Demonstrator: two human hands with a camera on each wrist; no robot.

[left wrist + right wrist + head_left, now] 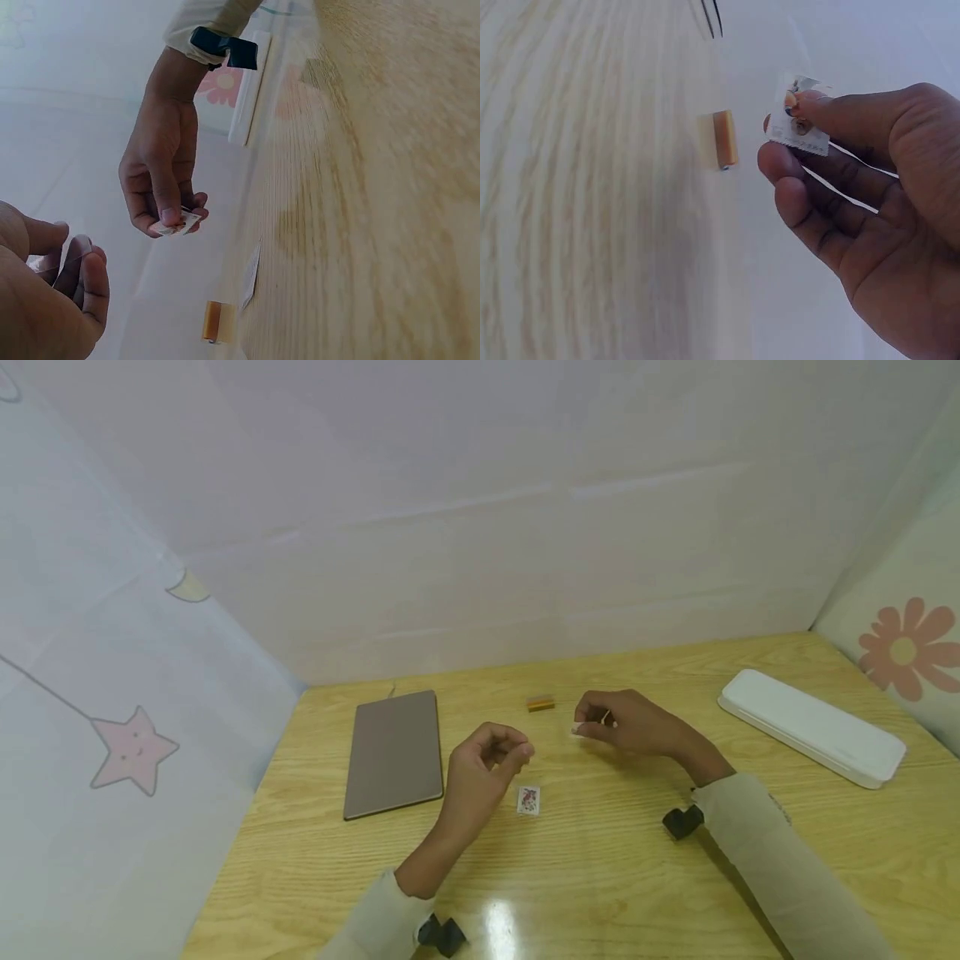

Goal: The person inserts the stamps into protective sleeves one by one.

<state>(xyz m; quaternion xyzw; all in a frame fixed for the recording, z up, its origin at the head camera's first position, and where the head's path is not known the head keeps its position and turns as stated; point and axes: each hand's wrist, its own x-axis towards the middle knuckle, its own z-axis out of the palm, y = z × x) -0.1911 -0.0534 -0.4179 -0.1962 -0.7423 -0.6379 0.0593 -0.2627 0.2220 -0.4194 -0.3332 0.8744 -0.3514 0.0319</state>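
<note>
My right hand [630,722] is raised over the table, pinching a small postage stamp [799,120] by thumb and fingers. The stamp has toothed edges and a printed picture. Left of it, my left hand [483,768] is bent with thumb and fingertip together. In the left wrist view, a thin clear piece [46,262] shows between its thumb and fingers; I cannot tell what it is. Just below the left fingertips, another stamp [528,800] with a red print and white border lies flat on the wood.
A small orange and brown block [540,703] stands on the table [600,893] beyond the hands. To the left lies a flat grey-brown pad [395,753] with a cable at its back. A long white case [812,727] sits at the right, near a draped cloth wall.
</note>
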